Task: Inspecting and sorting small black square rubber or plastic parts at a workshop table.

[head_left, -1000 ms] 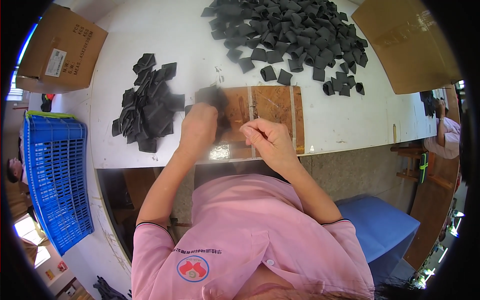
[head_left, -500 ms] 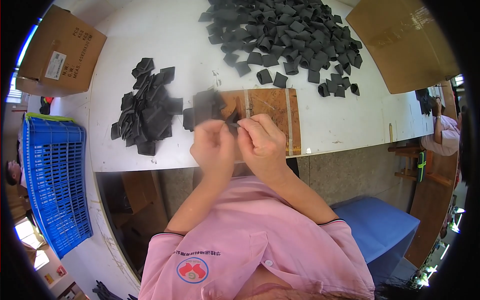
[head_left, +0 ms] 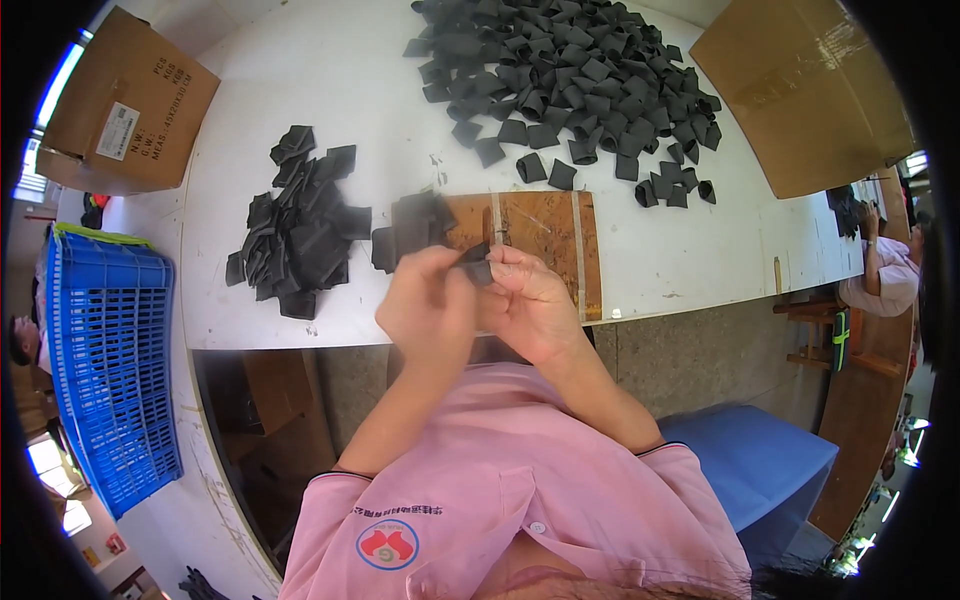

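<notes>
Near the table's front edge, my left hand (head_left: 428, 300) and my right hand (head_left: 532, 305) meet over a small black fabric piece (head_left: 478, 268). Both hands pinch it between thumb and fingers; part of the piece is hidden behind the fingertips. Under and beyond the hands lies a brown wooden board (head_left: 545, 225) with pale strips across it. A small heap of black fabric pieces (head_left: 420, 222) covers the board's left end and spills past it. Farther left is a larger pile of flat black pieces (head_left: 305, 235).
A big mound of folded black fabric loops (head_left: 580, 80) fills the far middle. Cardboard boxes stand at the far left (head_left: 130, 100) and far right (head_left: 810, 90). A blue plastic crate (head_left: 115, 370) is at left, a blue covered seat (head_left: 750, 460) at right. Another person (head_left: 880, 265) sits far right.
My fingers have shifted on the black piece, and more of it shows between them. My right hand has turned, with its fingers more raised. The view has moved slightly.
</notes>
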